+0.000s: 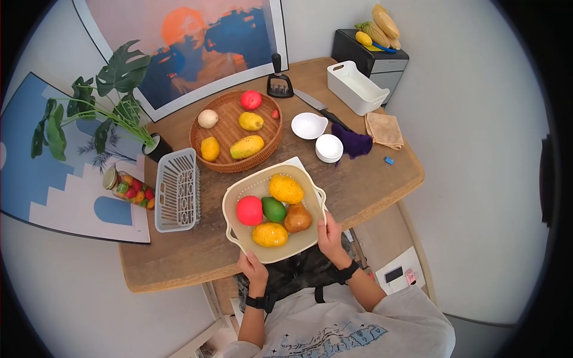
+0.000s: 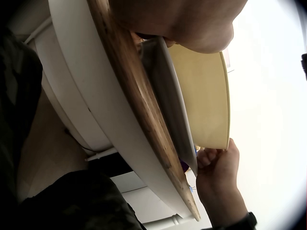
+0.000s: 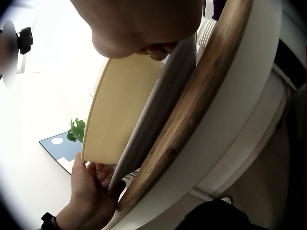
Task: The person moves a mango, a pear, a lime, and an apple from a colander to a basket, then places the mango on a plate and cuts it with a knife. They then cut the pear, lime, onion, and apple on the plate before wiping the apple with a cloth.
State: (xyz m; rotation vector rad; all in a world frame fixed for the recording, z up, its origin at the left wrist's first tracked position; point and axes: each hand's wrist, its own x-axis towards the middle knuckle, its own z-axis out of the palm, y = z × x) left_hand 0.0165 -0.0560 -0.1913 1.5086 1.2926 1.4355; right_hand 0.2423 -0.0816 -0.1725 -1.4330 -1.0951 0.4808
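A beige basin (image 1: 239,241) holds a red ball-like fruit (image 1: 249,210), a green fruit (image 1: 274,210), a brown pear (image 1: 298,218) and two yellow fruits (image 1: 286,189). My left hand (image 1: 255,272) grips its near left edge by the handle, and my right hand (image 1: 332,240) grips the right handle side. Beneath the basin (image 2: 206,96) a flat whitish board (image 2: 168,91) shows in the left wrist view, close to the table's front edge. Both hands' fingers reach between basin and board, partly hidden; the right wrist view shows the left hand (image 3: 91,196) there.
A round wicker tray (image 1: 224,164) with several fruits stands behind, a grey basket (image 1: 164,197) and a jar (image 1: 128,185) to the left. White bowls (image 1: 309,126), a knife (image 1: 310,100), a purple cloth (image 1: 353,142), a tan towel (image 1: 384,130) and a white bin (image 1: 357,89) lie right.
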